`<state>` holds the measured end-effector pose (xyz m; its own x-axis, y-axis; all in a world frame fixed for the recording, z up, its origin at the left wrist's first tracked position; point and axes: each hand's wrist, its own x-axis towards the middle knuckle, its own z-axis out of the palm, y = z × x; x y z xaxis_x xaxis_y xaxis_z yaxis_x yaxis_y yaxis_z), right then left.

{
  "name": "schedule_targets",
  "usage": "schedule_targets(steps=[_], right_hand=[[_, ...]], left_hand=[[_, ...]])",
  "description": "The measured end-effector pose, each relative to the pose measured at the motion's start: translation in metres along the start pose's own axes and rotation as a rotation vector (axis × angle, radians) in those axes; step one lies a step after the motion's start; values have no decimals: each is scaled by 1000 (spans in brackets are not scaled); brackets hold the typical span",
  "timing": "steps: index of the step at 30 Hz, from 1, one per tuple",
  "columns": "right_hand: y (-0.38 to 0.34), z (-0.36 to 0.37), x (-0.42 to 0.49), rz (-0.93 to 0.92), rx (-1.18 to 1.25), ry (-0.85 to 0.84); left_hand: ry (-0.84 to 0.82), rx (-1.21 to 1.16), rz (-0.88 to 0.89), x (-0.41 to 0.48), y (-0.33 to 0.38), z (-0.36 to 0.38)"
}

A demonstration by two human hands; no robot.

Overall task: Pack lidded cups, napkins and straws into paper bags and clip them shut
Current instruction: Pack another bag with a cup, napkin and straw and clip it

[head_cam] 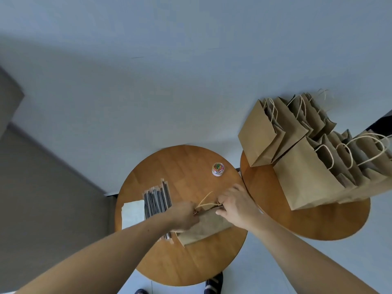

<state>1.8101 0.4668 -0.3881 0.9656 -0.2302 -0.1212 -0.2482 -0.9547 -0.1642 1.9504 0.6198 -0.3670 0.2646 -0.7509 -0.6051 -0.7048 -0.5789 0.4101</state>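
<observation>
I have the brown paper bag with twine handles [203, 230] on the round wooden counter [186, 264], right in front of me. My left grip [184, 217] pinches one end of its top edge, and my right grip [235, 206] curls over the other end. I judge the paper light and easily creased or torn, so I'd hold the pressed rim, not the handles. The clear tub of coloured paper clips [217, 169] stands apart, further back.

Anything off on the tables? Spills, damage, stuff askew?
Nothing spilled or torn. Left hand and right hand pinch the bag at its top; its base crowds the near end of the straw pile. Clip jar upright, other bags standing in rows.
</observation>
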Motion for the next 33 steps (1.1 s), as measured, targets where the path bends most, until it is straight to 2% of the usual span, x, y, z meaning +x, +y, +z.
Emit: schedule_targets(steps=[3,6,8,11,13,14,15,17,19,23,27,33], right_hand=[[4,-3,-1,150,151,-86],[7,-5,2,174,179,-97],[10,-10,5,174,284,-178],[31,-21,14,192,789,-366],[54,-24,26,259,1173,-351],[67,-20,36,327,1252,-292],[79,-13,47,396,1206,-224],[100,7,74,465,832,-132],[113,28,101,449,515,-108],[124,71,149,389,265,-165],[129,101,180,415,207,-199],[133,124,209,593,213,-301]], left_hand=[[107,79,33,7,0,-6],[240,163,24,12,3,-3],[274,201,-13,15,4,5],[279,181,-12,23,-4,13],[249,131,26,26,-8,9],[231,98,34,29,-10,5],[214,71,33,31,-11,1],[181,39,32,38,-14,-4],[150,8,43,46,-15,-9],[87,-74,41,63,-21,-14],[76,-175,46,77,-27,-15],[84,-259,63,83,-31,-11]])
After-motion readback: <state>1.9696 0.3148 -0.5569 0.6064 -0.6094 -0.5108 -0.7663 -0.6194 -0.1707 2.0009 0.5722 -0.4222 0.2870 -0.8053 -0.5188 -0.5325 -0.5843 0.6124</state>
